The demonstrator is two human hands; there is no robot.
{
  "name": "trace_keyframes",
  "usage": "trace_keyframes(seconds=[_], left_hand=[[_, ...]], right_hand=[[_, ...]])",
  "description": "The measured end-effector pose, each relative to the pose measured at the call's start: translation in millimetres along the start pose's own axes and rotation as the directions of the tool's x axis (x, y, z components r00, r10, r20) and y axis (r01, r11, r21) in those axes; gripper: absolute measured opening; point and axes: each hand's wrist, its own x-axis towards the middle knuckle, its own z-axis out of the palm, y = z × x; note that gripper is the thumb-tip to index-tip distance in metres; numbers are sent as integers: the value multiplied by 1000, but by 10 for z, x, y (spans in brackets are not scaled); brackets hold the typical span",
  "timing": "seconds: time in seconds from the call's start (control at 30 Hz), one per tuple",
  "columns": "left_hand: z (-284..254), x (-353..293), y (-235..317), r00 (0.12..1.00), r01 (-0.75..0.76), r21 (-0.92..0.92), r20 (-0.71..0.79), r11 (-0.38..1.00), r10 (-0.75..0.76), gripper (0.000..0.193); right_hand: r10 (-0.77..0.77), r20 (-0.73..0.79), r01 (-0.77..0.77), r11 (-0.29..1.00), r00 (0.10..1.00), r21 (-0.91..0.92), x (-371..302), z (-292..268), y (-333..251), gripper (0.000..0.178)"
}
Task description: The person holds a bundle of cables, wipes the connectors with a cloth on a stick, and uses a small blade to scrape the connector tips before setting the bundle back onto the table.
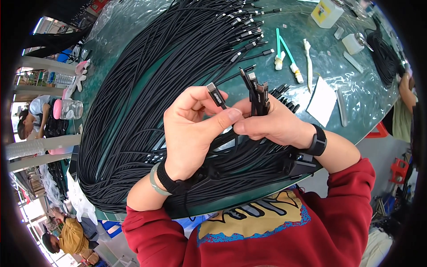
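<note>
Between the thumb and fingers of my left hand is one black USB cable, its flat metal plug pointing up and away. Close beside it, my right hand grips a small bunch of cable ends, with several black plugs sticking up from the fist. The thumbs of both hands nearly meet. Under and around my hands lies a large looped bundle of black cables on the green table. Its far plug ends fan out at the top. Part of the bundle is hidden by my hands.
Green-handled swabs, a white stick, a white paper and a clear strip lie on the right. Bottles and a cable coil stand farther back. A pink-lidded jar is at left. Other people work at both sides.
</note>
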Motion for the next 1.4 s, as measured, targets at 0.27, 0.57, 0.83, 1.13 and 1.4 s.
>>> trace_keyframes(seconds=[0.27, 0.57, 0.83, 1.13, 1.4], left_hand=[[31, -28, 36, 1000, 23, -7, -7, 1000, -23, 25], [25, -47, 44, 999, 37, -36, 30, 999, -36, 23], [59, -48, 54, 990, 85, -148, 120, 985, -68, 22], [36, -43, 19, 998, 27, -91, 58, 995, -21, 17], [26, -36, 7, 999, 43, -70, 29, 997, -41, 13]], right_hand=[[-56, 85, 59, 998, 995, -31, -2, 1, -11, 14], [-74, -102, 60, 989, 992, -135, -12, 52, -4, 12], [-82, -120, 68, 991, 989, -119, 11, 44, 11, 22], [-5, -98, 1, 999, 995, -33, 19, 25, 15, 18], [-13, -51, 11, 999, 999, -51, 9, 7, 23, 17]])
